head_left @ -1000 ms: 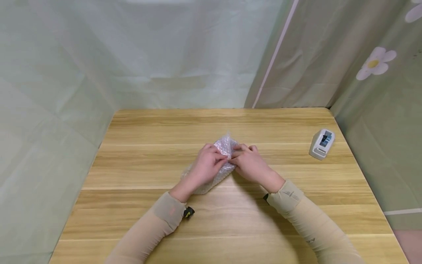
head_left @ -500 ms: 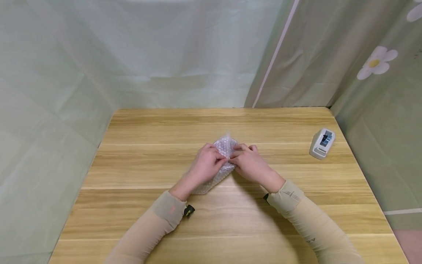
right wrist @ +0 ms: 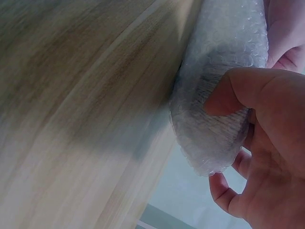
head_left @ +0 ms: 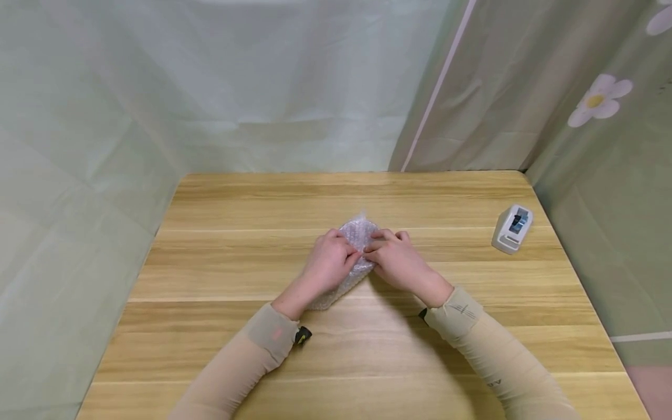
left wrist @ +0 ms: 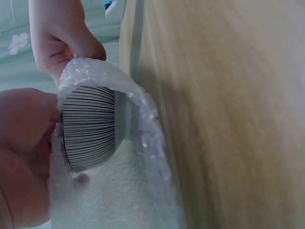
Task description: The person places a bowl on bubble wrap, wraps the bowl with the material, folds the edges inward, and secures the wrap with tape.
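A bowl with thin dark stripes on its side stands upright inside a sheet of bubble wrap near the middle of the table. In the left wrist view it shows through the open end of the wrap; in the right wrist view its stripes are blurred behind the bubbles. My left hand pinches the wrap over the bowl's top from the left. From the right, my right hand grips the wrapped bowl's side, thumb against the wrap and fingers curled at its upper edge. Both hands' fingertips meet close together above the bowl.
A grey-white tape dispenser stands near the right edge of the wooden table. Pale curtains hang behind the table and along both sides. A small black wrist camera sits under the left cuff.
The wrap's far corner has settled slightly lower, and its loose part by the left forearm shows less. Both hands stay almost in place with small finger shifts.
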A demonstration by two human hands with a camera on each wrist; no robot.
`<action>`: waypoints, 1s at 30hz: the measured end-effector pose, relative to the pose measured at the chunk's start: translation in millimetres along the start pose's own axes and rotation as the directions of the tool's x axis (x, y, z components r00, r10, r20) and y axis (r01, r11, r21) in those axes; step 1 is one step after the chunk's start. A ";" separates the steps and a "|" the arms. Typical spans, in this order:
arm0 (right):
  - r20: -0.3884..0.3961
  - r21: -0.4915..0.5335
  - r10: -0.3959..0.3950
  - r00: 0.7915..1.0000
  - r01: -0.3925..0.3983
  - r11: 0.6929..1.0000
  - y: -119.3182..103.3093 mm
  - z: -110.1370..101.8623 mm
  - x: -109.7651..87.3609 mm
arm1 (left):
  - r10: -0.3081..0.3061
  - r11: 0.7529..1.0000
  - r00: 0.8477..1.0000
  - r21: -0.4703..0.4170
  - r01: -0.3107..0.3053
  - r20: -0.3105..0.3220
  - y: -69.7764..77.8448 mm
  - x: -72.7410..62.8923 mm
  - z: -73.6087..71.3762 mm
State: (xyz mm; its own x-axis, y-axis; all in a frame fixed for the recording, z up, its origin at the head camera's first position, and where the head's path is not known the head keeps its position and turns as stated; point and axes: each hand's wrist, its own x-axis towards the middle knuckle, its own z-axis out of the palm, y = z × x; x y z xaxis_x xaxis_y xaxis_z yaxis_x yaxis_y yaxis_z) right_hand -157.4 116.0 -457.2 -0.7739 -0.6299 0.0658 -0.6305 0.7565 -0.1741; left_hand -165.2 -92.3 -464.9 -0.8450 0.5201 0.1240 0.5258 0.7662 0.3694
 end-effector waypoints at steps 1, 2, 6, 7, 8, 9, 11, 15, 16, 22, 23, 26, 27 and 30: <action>0.001 0.004 0.001 1.000 -0.001 1.000 0.0 0.0 0.1 | 0.005 1.000 1.000 0.012 -0.006 0.006 -0.1 -0.3 0.2; 0.003 0.008 0.003 1.000 -0.003 1.000 0.1 0.0 0.1 | 0.007 1.000 1.000 0.020 -0.007 0.014 -0.1 -0.8 0.2; 0.006 0.018 0.000 1.000 0.000 1.000 0.4 0.4 0.4 | 0.018 1.000 0.999 0.014 -0.018 0.048 -1.1 -2.4 -0.6; 0.003 0.016 -0.003 1.000 0.003 1.000 0.4 0.5 0.4 | 0.023 1.000 0.998 0.007 -0.023 0.058 -1.5 -2.9 -1.1; 0.000 0.014 -0.006 1.000 0.006 1.000 0.6 0.7 0.2 | 0.026 1.000 0.997 0.001 -0.026 0.071 -1.9 -3.4 -1.6; -0.001 0.014 -0.007 1.000 0.007 1.000 0.7 0.8 0.0 | 0.029 1.000 0.996 -0.007 -0.028 0.085 -2.3 -3.8 -2.1; -0.002 0.016 -0.007 1.000 0.007 1.000 0.9 1.5 -0.6 | 0.031 0.999 0.993 -0.025 -0.028 0.113 -3.2 -4.7 -2.9; -0.013 0.016 -0.012 1.000 0.012 1.000 1.1 2.3 -2.3 | 0.032 0.999 0.989 -0.043 -0.025 0.147 -4.6 -5.9 -4.1; -0.019 0.017 -0.016 1.000 0.016 1.000 0.9 2.3 -2.5 | 0.032 0.999 0.988 -0.045 -0.026 0.149 -4.6 -6.1 -4.5; -0.023 0.024 -0.036 0.999 0.036 0.999 -0.3 1.8 -1.7 | 0.031 0.999 0.987 -0.034 -0.026 0.155 -2.9 -7.0 -7.8; -0.017 0.023 -0.037 0.999 0.038 0.999 -0.3 2.1 -1.3 | 0.031 0.999 0.987 -0.029 -0.027 0.158 -2.6 -7.1 -8.2; 0.003 0.009 -0.041 0.999 0.041 0.999 -0.6 2.0 -0.3 | 0.026 1.000 0.986 -0.019 -0.023 0.168 -1.2 -7.2 -9.5; 0.010 0.003 -0.044 0.999 0.044 0.999 -0.6 2.0 0.0 | 0.024 1.000 0.985 -0.017 -0.022 0.170 -0.8 -7.3 -9.8; 0.019 -0.017 -0.058 0.998 0.058 0.998 -1.0 0.2 0.1 | 0.018 1.000 0.983 -0.008 -0.016 0.181 -0.4 -7.3 -10.4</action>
State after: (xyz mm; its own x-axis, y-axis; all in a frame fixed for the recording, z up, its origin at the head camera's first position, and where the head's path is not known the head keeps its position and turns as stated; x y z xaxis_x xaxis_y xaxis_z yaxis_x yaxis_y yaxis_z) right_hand -156.8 115.2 -457.2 -0.7348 -0.6759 0.0571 -0.6754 0.7213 -0.1534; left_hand -160.2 -100.3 -456.4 -0.8041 0.5933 -0.0381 0.5388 0.7543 0.3750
